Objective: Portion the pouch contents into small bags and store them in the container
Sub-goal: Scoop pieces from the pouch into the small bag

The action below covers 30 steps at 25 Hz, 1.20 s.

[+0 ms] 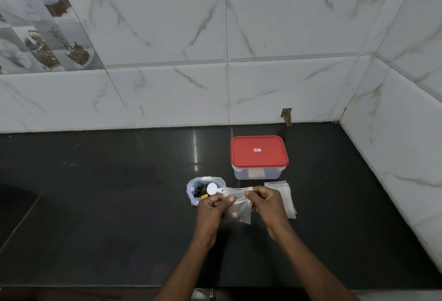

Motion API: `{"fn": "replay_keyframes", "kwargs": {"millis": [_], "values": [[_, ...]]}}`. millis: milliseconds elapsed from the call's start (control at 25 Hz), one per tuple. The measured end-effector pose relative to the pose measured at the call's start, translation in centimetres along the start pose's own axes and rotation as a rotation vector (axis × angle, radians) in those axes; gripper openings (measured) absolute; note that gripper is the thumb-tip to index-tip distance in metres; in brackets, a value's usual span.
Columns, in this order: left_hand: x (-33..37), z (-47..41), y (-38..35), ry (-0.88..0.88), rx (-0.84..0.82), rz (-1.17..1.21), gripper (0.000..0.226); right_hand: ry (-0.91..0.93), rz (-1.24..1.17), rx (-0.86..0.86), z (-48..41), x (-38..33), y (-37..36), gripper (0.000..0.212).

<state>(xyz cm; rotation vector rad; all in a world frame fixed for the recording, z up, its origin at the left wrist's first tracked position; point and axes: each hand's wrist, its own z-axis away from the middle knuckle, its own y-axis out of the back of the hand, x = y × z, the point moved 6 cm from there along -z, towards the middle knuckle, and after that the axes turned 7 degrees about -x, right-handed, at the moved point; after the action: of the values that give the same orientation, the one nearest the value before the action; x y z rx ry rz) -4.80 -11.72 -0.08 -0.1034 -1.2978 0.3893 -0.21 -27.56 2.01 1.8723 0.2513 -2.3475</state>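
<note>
Both hands hold a small clear bag (239,212) by its top edge above the dark counter. My left hand (211,207) pinches the left corner and my right hand (266,201) pinches the right corner. A few yellow and dark pieces lie at the bag's bottom. Just left of it sits the open pouch (203,189) with dark contents, and a white spoon (213,189) rests in it. A clear container with a red lid (259,154) stands shut behind the bag. A stack of empty small bags (284,195) lies to the right.
The black counter (95,205) runs to a white marble-tiled wall (167,85) at the back and another wall (394,145) on the right. The counter's front edge is near my forearms.
</note>
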Motion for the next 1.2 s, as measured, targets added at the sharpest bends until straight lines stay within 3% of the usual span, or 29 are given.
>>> {"fn": "replay_keyframes", "kwargs": {"millis": [600,880,1120,1200], "values": [[0.4,0.1,-2.1,0.119,0.016,0.066,0.004,-0.048,-0.035,-0.035,0.2,-0.7,-0.2,0.003],[1.6,0.0,-2.6,0.164,-0.070,-0.074,0.030,-0.088,0.080,-0.075,0.1,-0.8,-0.1,0.004],[2.4,-0.9,-2.5,0.036,-0.043,-0.158,0.035,-0.051,0.094,-0.089,-0.3,-1.3,-0.6,0.007],[2.9,-1.0,-2.4,-0.012,-0.007,-0.192,0.024,-0.055,0.088,-0.062,-0.7,-1.1,-0.6,0.007]]}}
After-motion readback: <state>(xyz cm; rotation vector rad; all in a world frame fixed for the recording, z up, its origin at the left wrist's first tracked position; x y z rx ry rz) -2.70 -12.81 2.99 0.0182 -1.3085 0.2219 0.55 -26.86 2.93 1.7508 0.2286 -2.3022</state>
